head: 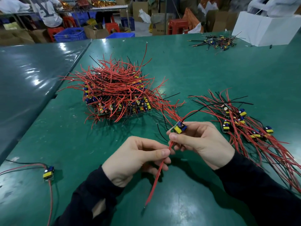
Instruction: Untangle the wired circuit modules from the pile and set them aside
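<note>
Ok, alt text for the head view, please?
Two hands hold one wired circuit module above a green table: the right hand grips the board, the left hand pinches its red wire. A big tangled pile lies behind; a sorted bunch lies right.

**Red wire, yellow blocks, green table**

The table (195,66) is deep green with pale glossy glare. The pile (117,90) toward its far left is mostly red wire with a few black strands, over yellow and blue parts on green boards. The held module (178,128) shows a yellow block, a blue part and a green board; its wire (158,172) is red. The set-aside group (241,123) at the right edge repeats red, black, yellow and blue. A lone module (48,174) near the left edge is yellow and blue. Both sleeves (254,185) are black. The box (263,28) at the far right corner is white.
</note>
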